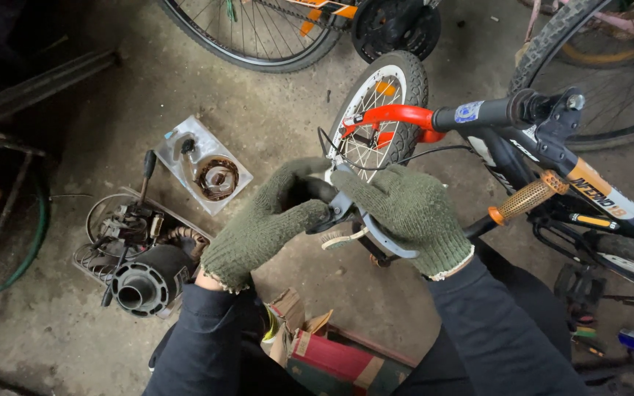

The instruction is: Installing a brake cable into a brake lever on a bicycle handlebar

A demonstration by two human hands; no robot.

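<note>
Gloves of green knit cover both hands, which meet on the brake lever at the near end of the handlebar. Left hand curls around the dark grip end; right hand closes over the lever's clamp. Handlebar runs away rightward toward the stem, front wheel beyond on the floor.

Gloved left hand and right hand on bicycle brake lever

Brake lever mostly hidden under gloved fingers; rear bicycle wheel cut off at top.
</note>
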